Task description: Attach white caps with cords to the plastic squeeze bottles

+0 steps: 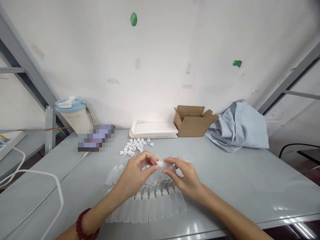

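Over the middle of the grey table [237, 186], my two hands meet on one small translucent plastic bottle [168, 166]. My right hand [186, 176] grips the bottle's body. My left hand [136, 173] pinches a small white cap [159, 163] at the bottle's neck. Under my hands lies a row of several more translucent bottles [152, 206] side by side, necks pointing away from me. A loose heap of several white caps [135, 146] sits just beyond my hands. On my left wrist is a red bead bracelet [83, 226].
A stack of white sheets [153, 130] and an open cardboard box [192, 120] stand at the back by the wall. Light blue cloth [237, 128] lies back right. A lidded container [73, 115] stands back left. White cables [45, 180] cross the left side.
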`<state>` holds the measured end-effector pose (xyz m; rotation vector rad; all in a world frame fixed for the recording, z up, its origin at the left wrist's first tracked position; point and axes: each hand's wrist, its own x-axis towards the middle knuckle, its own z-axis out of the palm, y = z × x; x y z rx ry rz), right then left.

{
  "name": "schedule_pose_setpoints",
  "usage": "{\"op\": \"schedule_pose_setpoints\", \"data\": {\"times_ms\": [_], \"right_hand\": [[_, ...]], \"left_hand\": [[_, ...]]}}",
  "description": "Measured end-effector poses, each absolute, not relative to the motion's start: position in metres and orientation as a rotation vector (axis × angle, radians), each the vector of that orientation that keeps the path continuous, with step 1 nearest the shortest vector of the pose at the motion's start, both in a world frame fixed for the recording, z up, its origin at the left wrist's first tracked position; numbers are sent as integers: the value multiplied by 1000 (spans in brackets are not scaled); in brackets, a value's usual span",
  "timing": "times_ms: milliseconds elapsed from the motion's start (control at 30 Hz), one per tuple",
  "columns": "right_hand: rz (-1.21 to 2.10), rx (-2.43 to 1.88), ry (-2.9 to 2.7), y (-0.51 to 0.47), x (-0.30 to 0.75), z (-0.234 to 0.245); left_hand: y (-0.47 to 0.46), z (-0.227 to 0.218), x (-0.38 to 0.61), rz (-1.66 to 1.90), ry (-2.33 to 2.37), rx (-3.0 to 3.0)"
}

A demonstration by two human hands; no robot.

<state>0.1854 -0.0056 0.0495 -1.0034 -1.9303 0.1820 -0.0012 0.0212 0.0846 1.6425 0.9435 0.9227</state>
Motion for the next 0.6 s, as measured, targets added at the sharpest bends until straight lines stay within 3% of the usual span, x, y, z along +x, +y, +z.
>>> {"op": "schedule_pose_setpoints", "data": {"times_ms": [200, 600], "right_hand": [[406, -1067, -1836, -6, 185, 54], [80, -958, -1988, -11, 184, 52]], "left_hand": [[21, 88, -3, 935, 886, 1714], [26, 90, -7, 669, 998, 1725]]}}
